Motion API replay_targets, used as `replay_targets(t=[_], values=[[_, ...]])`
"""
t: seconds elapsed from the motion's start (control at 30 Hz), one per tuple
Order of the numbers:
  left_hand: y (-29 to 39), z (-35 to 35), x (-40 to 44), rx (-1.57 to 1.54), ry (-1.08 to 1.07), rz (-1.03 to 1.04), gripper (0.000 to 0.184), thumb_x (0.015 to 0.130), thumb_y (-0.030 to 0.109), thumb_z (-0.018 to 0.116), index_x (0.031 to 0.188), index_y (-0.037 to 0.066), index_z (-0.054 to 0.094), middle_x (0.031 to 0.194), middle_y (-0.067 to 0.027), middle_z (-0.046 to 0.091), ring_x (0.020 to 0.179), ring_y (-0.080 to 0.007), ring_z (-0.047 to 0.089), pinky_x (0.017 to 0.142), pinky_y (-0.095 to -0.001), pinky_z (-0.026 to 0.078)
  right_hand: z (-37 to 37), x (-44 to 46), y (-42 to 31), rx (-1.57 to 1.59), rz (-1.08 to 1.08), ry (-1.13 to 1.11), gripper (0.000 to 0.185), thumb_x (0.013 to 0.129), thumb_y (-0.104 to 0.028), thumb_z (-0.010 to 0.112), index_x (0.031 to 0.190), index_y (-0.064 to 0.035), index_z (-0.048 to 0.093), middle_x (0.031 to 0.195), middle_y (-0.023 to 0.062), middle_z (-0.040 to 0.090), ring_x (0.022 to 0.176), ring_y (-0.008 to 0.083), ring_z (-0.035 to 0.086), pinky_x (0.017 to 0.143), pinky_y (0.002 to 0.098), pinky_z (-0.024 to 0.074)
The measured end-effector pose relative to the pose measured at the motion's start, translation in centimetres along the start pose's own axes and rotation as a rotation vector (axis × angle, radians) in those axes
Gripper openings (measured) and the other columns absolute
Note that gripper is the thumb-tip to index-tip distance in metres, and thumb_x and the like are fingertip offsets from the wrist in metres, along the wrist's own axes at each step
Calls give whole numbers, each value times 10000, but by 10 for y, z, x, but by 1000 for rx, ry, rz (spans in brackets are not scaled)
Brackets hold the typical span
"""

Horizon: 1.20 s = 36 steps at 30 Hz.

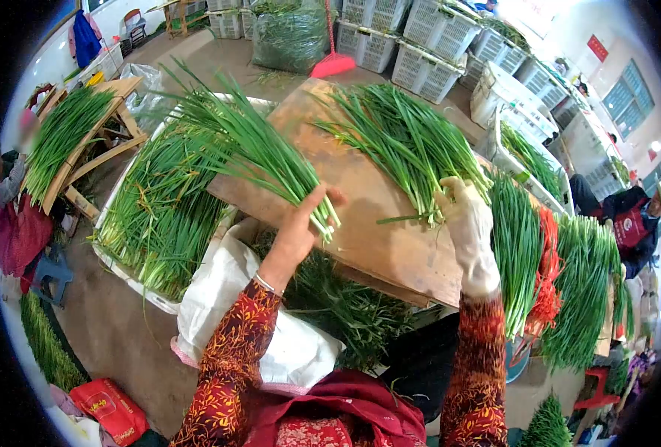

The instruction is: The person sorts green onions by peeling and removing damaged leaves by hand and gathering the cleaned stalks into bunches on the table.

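My bare left hand (pixel 301 232) is closed round the pale stem ends of a bunch of garlic chives (pixel 260 149), whose green leaves point up and away to the left. My right hand (pixel 467 231), in a whitish glove, grips stem ends at the near side of a loose pile of garlic chives (pixel 397 138) on the wooden board (pixel 345 216). Its fingertips are partly hidden among the stems. A stray stalk (pixel 405 219) lies beside that hand on the board.
Left of the board stands a white crate (pixel 111 257) heaped with chives. A white sack (pixel 233 298) hangs in front. On the right are red ties (pixel 545 261) between chive bundles (pixel 513 246). Stacked crates (pixel 427 71) and a red dustpan (pixel 333 65) stand behind; people work at both sides.
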<state>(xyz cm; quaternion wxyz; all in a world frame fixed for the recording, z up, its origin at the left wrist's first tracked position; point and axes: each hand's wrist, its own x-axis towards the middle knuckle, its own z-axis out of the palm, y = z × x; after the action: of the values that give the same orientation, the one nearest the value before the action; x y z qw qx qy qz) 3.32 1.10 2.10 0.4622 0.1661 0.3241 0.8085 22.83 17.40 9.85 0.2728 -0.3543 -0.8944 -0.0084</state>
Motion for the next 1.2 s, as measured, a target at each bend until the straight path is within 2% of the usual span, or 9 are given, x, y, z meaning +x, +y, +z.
replay_targets(t=[0.2,0.3,0.4,0.53,0.6,0.67,0.87,1.13,1.2], values=[[-33,6,-7,-165,-92,-117,220,852,191,562,1028,74,500,770,-7,502,670,-108,501,573,-266,465,31,13,26,-109,45,-132,177,746,-259,647,784,-88,623,723,104,603,637,249,583,594,354,453],[-43,10,-9,-226,-39,-225,236,834,181,592,1022,67,505,778,-9,511,632,-96,477,542,-255,438,13,-5,-2,753,466,-343,203,796,-221,622,904,-50,634,713,38,622,553,96,500,524,247,404],[-49,19,-11,-252,-55,-216,231,804,162,633,988,59,540,833,-16,551,610,-83,466,519,-248,413,12,-31,-22,1194,566,-398,201,811,-197,616,911,-23,621,696,-4,592,537,50,449,500,187,356],[-47,33,-17,-163,-35,-204,234,802,171,636,993,63,554,867,-4,573,625,-68,468,523,-243,408,30,-62,-51,1455,594,-365,187,811,-176,626,923,-30,590,717,-31,560,548,25,423,483,161,322],[-49,30,-18,-144,-67,-211,256,799,177,639,1018,70,560,894,12,589,648,-53,480,541,-233,415,37,-72,-65,1326,422,-253,158,818,-151,620,895,-23,566,724,-24,550,618,35,472,545,158,377],[-50,23,-18,-98,-126,-174,257,813,188,621,1039,81,562,957,15,601,685,-44,497,566,-223,425,43,-80,-71,1264,444,-181,131,814,-117,621,882,-28,552,722,-14,552,641,45,491,573,170,399],[-38,24,-22,-104,-155,-221,260,840,169,573,1083,86,531,1045,-35,596,745,-48,521,567,-211,450,54,-85,-82,1182,388,-49,117,803,-75,628,865,-63,530,712,-44,513,630,20,446,544,159,360],[-37,22,-22,119,-144,-203,265,840,201,569,1072,74,553,996,1,594,812,-55,537,601,-199,460,47,-76,-76,1270,474,-154,112,792,-89,630,867,-40,564,694,-3,553,628,75,520,580,208,428],[-39,21,-25,127,-103,-226,269,839,213,572,1069,76,563,971,18,592,811,-49,535,605,-203,456,53,-69,-70,988,250,-62,141,778,-96,641,895,-35,589,732,16,574,664,100,545,602,225,443]])
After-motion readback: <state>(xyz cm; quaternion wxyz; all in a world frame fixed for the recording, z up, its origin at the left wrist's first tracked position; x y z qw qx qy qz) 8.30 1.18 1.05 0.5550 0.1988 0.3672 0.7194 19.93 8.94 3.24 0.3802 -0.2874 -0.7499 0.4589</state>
